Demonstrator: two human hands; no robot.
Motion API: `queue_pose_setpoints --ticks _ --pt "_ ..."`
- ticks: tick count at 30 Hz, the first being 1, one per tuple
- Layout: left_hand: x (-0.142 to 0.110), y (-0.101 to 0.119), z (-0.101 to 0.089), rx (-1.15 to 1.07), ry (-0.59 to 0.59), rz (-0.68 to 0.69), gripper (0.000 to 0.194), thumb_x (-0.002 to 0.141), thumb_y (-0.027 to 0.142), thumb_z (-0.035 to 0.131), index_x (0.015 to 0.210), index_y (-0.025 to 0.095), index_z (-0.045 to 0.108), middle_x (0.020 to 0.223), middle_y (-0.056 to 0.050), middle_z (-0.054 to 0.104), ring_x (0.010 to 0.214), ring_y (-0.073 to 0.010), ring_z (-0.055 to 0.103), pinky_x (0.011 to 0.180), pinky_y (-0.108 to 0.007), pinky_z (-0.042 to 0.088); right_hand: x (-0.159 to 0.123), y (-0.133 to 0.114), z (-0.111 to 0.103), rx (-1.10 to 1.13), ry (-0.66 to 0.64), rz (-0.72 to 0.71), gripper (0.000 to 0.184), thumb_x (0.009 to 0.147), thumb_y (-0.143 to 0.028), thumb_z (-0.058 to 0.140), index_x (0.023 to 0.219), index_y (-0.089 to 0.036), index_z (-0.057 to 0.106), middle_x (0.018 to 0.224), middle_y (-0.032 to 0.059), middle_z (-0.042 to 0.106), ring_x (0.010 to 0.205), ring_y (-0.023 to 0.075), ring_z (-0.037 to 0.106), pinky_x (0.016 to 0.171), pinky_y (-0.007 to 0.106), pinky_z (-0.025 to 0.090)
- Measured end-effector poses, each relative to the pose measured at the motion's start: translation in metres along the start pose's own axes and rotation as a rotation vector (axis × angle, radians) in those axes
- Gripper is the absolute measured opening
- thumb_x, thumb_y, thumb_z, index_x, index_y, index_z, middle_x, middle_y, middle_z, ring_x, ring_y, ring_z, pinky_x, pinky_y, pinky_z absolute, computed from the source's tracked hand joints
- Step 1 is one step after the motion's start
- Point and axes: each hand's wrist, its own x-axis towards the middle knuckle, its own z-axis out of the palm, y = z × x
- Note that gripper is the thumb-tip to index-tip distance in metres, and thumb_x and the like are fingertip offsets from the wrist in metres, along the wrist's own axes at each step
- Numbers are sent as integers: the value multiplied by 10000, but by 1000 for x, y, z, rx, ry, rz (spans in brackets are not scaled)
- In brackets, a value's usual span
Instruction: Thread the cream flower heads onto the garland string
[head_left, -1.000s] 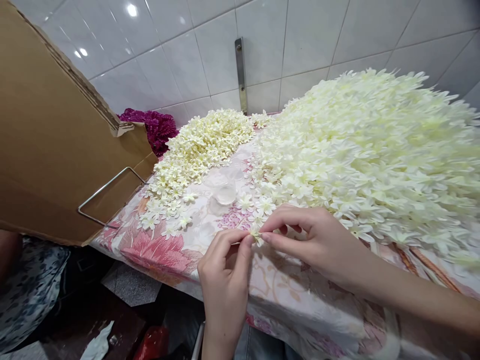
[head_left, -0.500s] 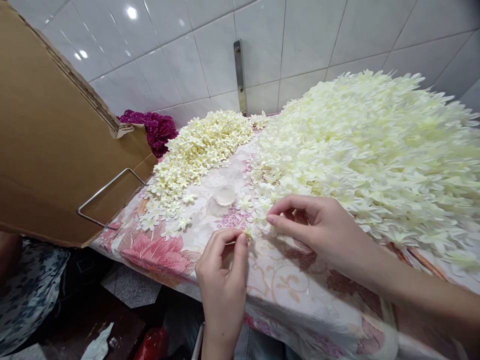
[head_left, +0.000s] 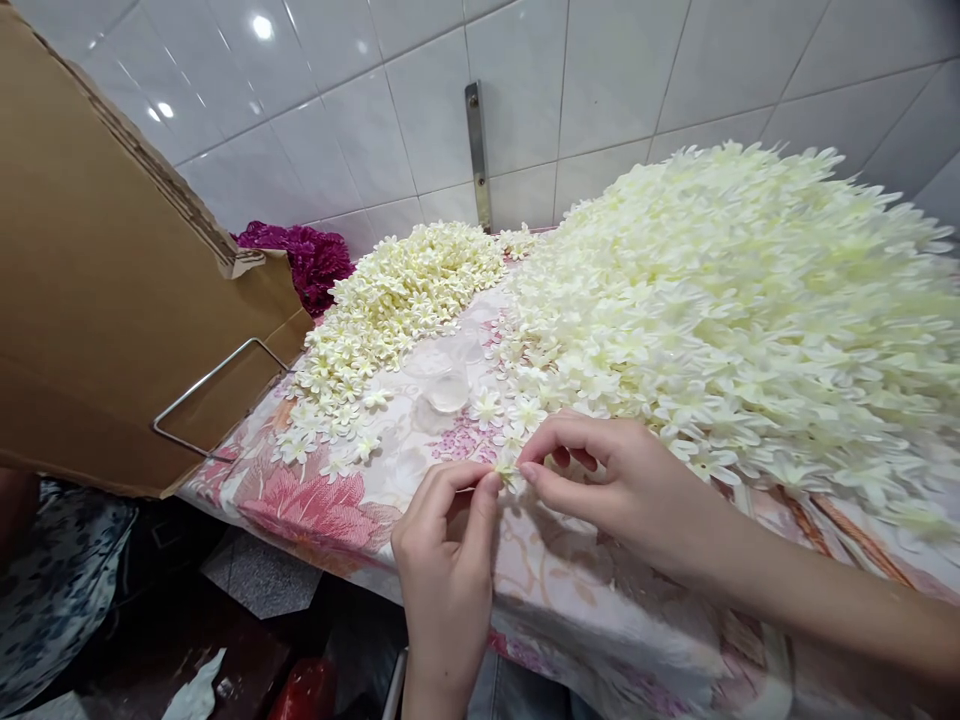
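My left hand (head_left: 448, 565) pinches a small cream fabric flower (head_left: 507, 471) between thumb and forefinger at the near edge of the table. My right hand (head_left: 616, 488) meets it from the right, its thumb and forefinger closed on the same flower. A big heap of cream flowers (head_left: 735, 300) rises just behind the right hand. A smaller, flatter pile of cream flowers (head_left: 390, 310) lies to the left of it. Both hands hover over the floral tablecloth (head_left: 315, 500).
A cardboard box flap (head_left: 105, 290) with a metal wire handle (head_left: 210, 385) leans at the left. Magenta flowers (head_left: 307, 255) lie behind it. A few clear plastic bits (head_left: 448, 385) sit between the piles. A white tiled wall with a metal bracket (head_left: 475, 150) stands behind.
My right hand reached to the edge of the big heap half a second ago and has come back to the left hand's fingertips. The left hand stayed in place.
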Motion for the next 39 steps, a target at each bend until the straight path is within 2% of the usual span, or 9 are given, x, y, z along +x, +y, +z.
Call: queue_pose_setpoints --ticks 5,9,13,17,21,29,36,38,39 --pt "-1 0 -1 -20 -3 -4 78 813 226 619 767 194 673 759 -11 681 715 -141 624 632 -197 481 -2 0 0 53 -35 60 123 761 -263 585 689 -194 658 628 -7 626 535 111 526 472 215 378" --pt "0 0 -1 -35 -2 -3 81 821 228 613 775 197 673 763 -9 679 721 -140 626 641 -196 485 -3 2 0 50 -41 36 128 772 -281 600 795 -202 698 731 10 668 611 127 572 525 227 411" --pt "-1 -1 0 -9 -2 23 72 818 221 620 777 204 676 775 -4 685 737 -131 624 647 -181 486 -2 1 -2 28 4 -28 142 793 -216 572 703 -200 680 720 6 672 675 138 590 582 239 414" --pt "0 0 0 -12 -20 21 68 821 212 616 776 208 667 771 9 681 732 -115 620 642 -159 479 -3 -1 -2 45 21 -1 133 769 -201 604 659 -201 678 683 -5 658 620 125 560 536 238 382" --pt "0 1 0 -27 -29 -7 80 825 218 610 764 204 660 762 11 676 723 -112 615 639 -157 469 -5 -2 -2 65 50 16 122 747 -181 622 647 -203 688 670 -9 652 621 122 553 548 240 381" --pt "-1 2 0 -70 11 -45 87 820 228 612 756 200 663 746 7 666 699 -118 610 617 -168 462 -4 -1 -3 98 29 27 110 742 -232 649 645 -204 689 681 1 656 661 135 579 583 242 409" --pt "0 -1 0 -64 43 -34 79 826 222 603 769 205 655 745 14 663 696 -110 615 622 -161 470 -4 -3 -4 127 -15 93 162 795 -304 589 689 -199 651 660 4 604 546 116 495 468 234 361" --pt "0 -2 1 -69 58 -39 77 826 224 601 771 203 651 750 12 662 701 -112 621 626 -162 478 -4 -3 -4 95 21 126 177 812 -308 555 684 -197 609 612 -9 553 520 111 460 455 233 340" --pt "0 -2 1 -68 63 -37 76 825 224 602 771 202 649 750 12 661 702 -112 623 629 -163 481 -3 -3 -4 50 81 124 161 803 -295 559 677 -197 580 597 -17 529 523 111 452 462 234 336"
